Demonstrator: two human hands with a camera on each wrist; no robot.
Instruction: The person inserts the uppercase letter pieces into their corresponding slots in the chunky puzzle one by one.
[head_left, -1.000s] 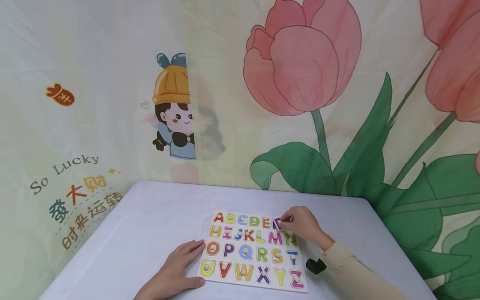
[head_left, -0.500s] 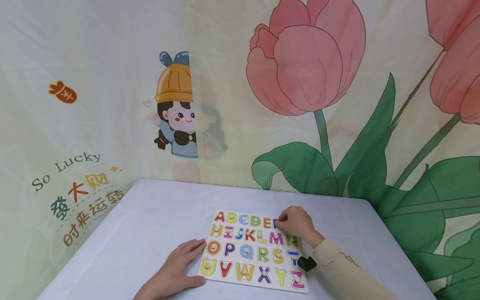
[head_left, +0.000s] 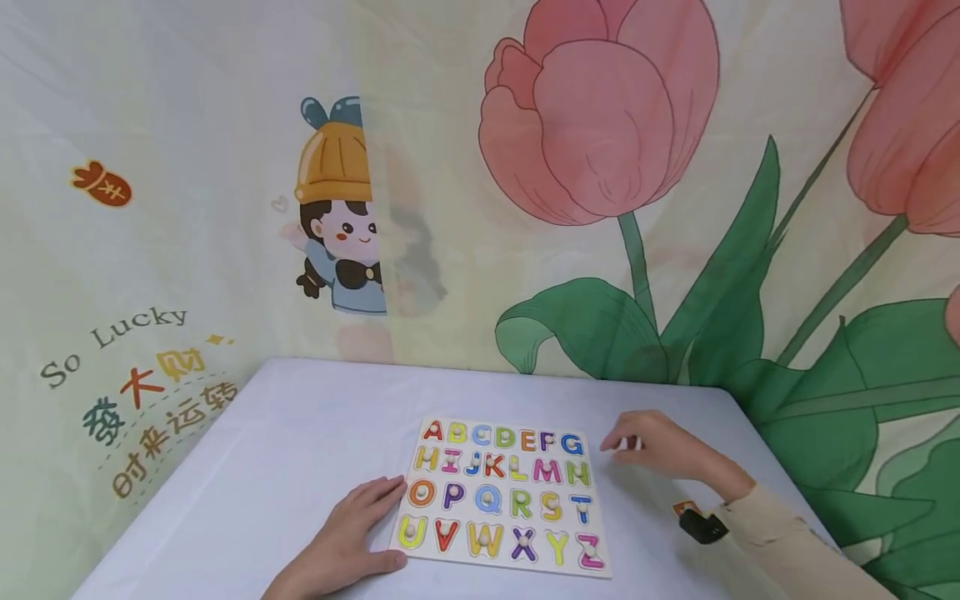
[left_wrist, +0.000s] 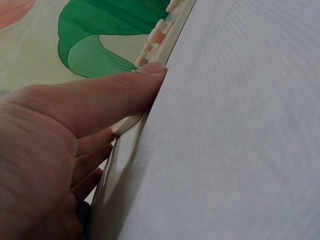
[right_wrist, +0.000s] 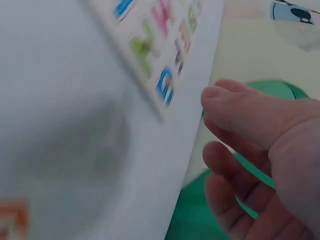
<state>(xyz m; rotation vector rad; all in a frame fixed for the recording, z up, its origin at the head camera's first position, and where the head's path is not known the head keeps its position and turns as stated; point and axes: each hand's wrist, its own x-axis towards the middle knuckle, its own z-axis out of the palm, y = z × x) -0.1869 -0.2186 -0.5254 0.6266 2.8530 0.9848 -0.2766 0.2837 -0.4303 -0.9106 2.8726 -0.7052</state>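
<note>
On the table lies a white alphabet peg puzzle board [head_left: 501, 565], with coloured letter pieces bearing small knobs. Against its left edge and near-left corner rests my left hand [head_left: 347, 533], fingers extended and thumb straight. The left wrist view shows that thumb [left_wrist: 142, 80] touching the board's side. My right hand [head_left: 663, 446] is raised just right of the board, apart from it, near the blue letter G [head_left: 572, 444]. Its fingers are loosely bent, and nothing shows between them in the right wrist view. Every letter is visible in the head view, including the purple F [head_left: 547, 442].
A white cloth covers the table [head_left: 322, 425]. A small orange-and-white item [head_left: 684, 506] lies beneath the right forearm, partly hidden by the black wrist camera [head_left: 702, 526]. Behind the table hangs a backdrop [head_left: 450, 250] printed with tulips and a cartoon figure.
My right hand has let go of the purple F and moved right, off the board. The G is uncovered now. My left hand stays at the board's left edge.
</note>
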